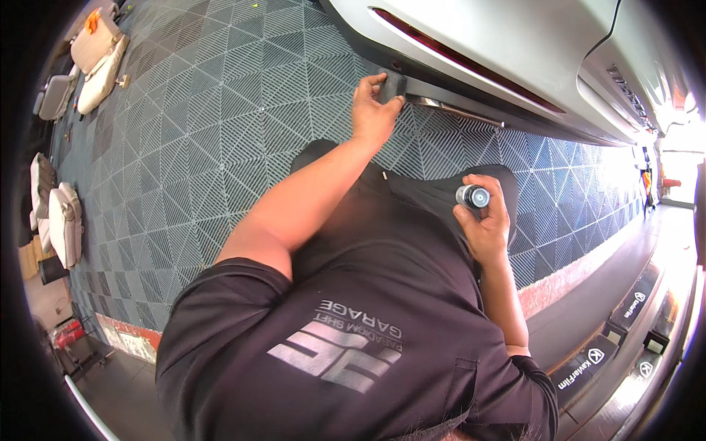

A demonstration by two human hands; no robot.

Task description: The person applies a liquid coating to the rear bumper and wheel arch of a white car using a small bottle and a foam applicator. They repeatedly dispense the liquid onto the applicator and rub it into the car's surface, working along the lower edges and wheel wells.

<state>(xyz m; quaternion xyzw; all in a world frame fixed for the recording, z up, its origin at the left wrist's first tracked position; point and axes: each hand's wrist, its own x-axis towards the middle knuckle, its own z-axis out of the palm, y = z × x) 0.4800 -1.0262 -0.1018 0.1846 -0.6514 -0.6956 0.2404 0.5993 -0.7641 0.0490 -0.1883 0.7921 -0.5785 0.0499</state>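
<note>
My left hand (375,110) grips a dark grey pad (391,87), held against the dark lower trim (353,44) of a silver car's bumper (515,37), at the left end of a chrome strip (456,112). A long red reflector (456,55) runs above it. Lower right, my right hand (485,220) is closed around a small bottle (472,197) with its round end facing up, over my dark-clad leg.
Beige car seats (99,66) (65,224) stand along the left on patterned grey floor tiles (220,125). Long dark boxes (588,367) lie at the lower right. A red object (70,332) is at the lower left edge.
</note>
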